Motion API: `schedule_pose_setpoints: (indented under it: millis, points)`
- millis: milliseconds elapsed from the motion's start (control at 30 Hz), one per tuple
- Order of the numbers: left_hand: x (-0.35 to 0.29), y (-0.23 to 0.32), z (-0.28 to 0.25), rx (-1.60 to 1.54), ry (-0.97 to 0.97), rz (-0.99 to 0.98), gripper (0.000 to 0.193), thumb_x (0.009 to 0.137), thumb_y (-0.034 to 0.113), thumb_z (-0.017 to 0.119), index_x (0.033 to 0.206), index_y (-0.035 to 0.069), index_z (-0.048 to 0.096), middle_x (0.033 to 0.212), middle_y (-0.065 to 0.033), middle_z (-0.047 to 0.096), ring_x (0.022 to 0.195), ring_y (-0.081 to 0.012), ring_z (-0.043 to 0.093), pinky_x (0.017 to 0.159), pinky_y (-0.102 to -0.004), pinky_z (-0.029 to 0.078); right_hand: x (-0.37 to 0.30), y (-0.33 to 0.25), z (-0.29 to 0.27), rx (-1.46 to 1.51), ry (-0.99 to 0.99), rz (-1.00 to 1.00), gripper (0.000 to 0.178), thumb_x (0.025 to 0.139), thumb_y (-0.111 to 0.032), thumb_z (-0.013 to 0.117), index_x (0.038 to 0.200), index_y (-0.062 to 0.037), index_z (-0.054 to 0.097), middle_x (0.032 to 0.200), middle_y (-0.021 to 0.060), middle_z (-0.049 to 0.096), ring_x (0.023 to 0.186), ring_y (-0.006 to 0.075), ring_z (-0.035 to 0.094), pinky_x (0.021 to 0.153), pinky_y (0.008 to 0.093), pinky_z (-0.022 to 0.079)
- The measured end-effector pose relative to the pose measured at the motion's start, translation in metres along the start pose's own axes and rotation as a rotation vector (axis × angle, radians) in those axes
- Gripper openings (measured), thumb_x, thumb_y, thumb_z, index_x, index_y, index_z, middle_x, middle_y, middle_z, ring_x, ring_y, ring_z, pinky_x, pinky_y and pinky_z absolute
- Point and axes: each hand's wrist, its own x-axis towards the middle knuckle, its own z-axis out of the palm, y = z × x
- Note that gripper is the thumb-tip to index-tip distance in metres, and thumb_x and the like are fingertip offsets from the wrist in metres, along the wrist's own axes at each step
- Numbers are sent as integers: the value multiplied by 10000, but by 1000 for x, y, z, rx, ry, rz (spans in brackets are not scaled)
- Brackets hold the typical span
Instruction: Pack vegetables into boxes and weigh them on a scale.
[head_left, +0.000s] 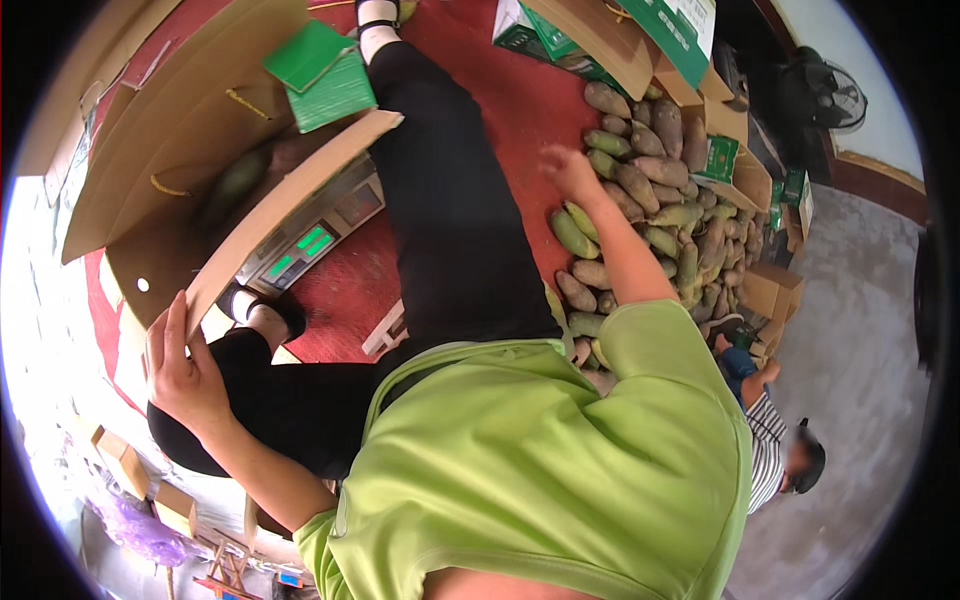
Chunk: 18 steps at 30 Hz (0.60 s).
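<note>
My left hand (180, 365) grips the edge of a flap of a large open cardboard box (190, 120) at the left. The box rests on a digital scale (310, 240) with green lit displays. Green fruit (235, 182) lies dimly inside the box. My right hand (570, 172) is stretched out over a pile of elongated green and purplish-brown fruits (655, 190) on the red floor. It looks blurred, with bent fingers apart and nothing in them. It hovers just above the nearest fruits.
Green cartons (325, 75) and more open cardboard boxes (640, 35) stand at the top. Small boxes (770, 290) lie beyond the pile. Another person in a striped shirt (770, 440) crouches at the right. A fan (825, 90) stands at the far right.
</note>
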Motion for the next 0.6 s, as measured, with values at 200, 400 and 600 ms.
schedule_pose_setpoints:
  millis: [200,400,600]
  points:
    - [3,2,7,-59,58,6,246,828,63,662,1063,112,718,937,-52,689,829,-194,661,644,-296,525,-79,152,84,-312,-325,-118,200,815,-191,585,935,-88,708,993,141,686,931,367,637,759,456,508]
    - [7,5,5,-7,51,29,224,838,58,651,1052,86,709,950,-69,686,850,-212,662,668,-306,518,-131,162,130,-650,-401,252,291,765,-208,636,1045,-129,649,1031,132,629,1011,345,597,868,433,500]
    - [0,3,0,52,77,17,315,712,4,627,1006,80,712,920,-83,668,846,-255,647,774,-345,512,-91,81,70,-719,-373,435,787,816,-286,685,1477,-206,264,1527,69,275,1373,265,316,1022,456,390]
